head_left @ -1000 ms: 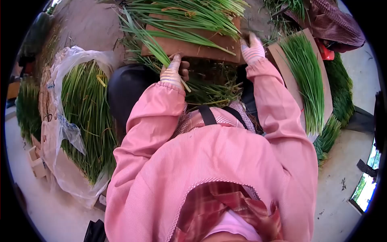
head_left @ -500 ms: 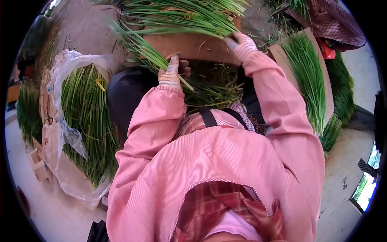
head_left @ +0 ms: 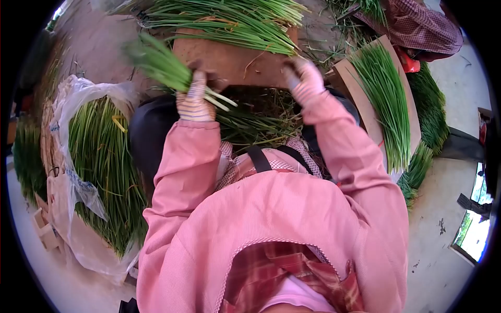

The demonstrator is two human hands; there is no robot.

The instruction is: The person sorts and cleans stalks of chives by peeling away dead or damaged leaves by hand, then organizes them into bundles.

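Note:
My left hand (head_left: 195, 99), in a striped glove with bare dirty fingertips, is closed round a bunch of chives (head_left: 169, 70). Their pale ends stick out to the right, and the leafy tops on the left are blurred. My right hand (head_left: 305, 81), gloved the same way, is just off the right front edge of a brown board (head_left: 229, 60). Its fingers are smeared by motion, and I cannot make out anything in them. A large pile of chives (head_left: 224, 21) lies across the board, pale ends to the right, close beyond the right hand's fingertips.
At left, a clear plastic bag (head_left: 62, 109) surrounds a big bundle of chives (head_left: 104, 156). To the right, more chives (head_left: 383, 99) lie on a cardboard sheet (head_left: 409, 99), with further bundles (head_left: 428, 99) beyond. Loose leaves (head_left: 261, 122) lie below the board. A checked cloth (head_left: 417, 26) is at upper right.
My right hand has come away from the pile's pale ends, toward me. My left hand has moved left and slightly nearer me with its bunch, whose leafy tops have swung. The view has shifted slightly.

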